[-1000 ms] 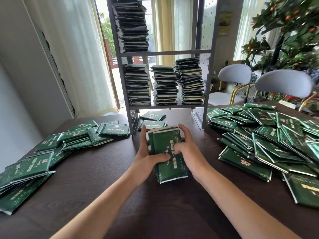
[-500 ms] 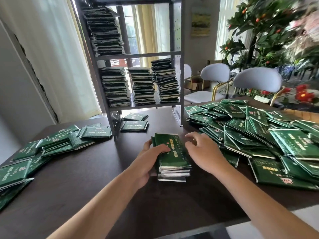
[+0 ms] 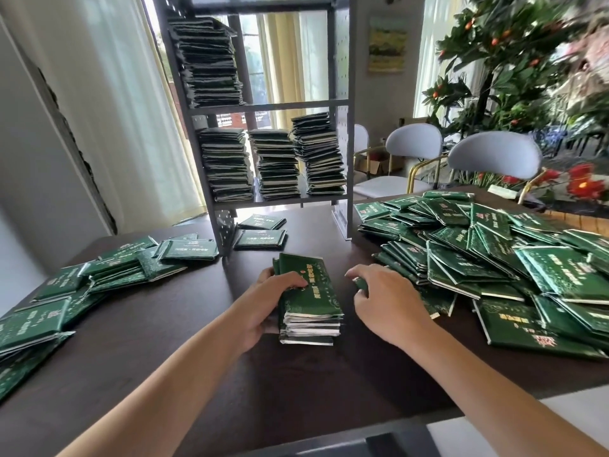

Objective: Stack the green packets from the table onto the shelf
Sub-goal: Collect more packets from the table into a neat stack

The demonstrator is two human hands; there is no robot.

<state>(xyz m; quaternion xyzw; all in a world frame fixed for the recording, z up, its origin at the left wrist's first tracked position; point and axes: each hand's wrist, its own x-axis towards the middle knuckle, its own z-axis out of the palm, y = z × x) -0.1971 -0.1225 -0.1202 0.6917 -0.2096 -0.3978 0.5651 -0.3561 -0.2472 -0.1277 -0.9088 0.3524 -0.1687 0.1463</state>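
A small stack of green packets (image 3: 306, 293) lies flat on the dark table (image 3: 197, 364) in front of me. My left hand (image 3: 263, 306) grips its left side, thumb on the top packet. My right hand (image 3: 387, 300) is off the stack, at the near edge of the big loose pile of green packets (image 3: 494, 258), its fingertips curled round the corner of one packet (image 3: 361, 285). The grey metal shelf (image 3: 342, 103) stands at the table's back. It holds three packet stacks (image 3: 276, 166) on the middle level and one tall stack (image 3: 211, 64) above.
Another loose spread of packets (image 3: 99, 275) covers the table's left side. Two packets (image 3: 262, 234) lie under the shelf's lowest board. Pale chairs (image 3: 494, 159) and a leafy plant with orange fruit (image 3: 514, 61) stand behind the right pile. The table's front edge is close to me.
The stack went from held up in both hands to lying flat on the table. My right hand let go of it and moved right to the big pile.
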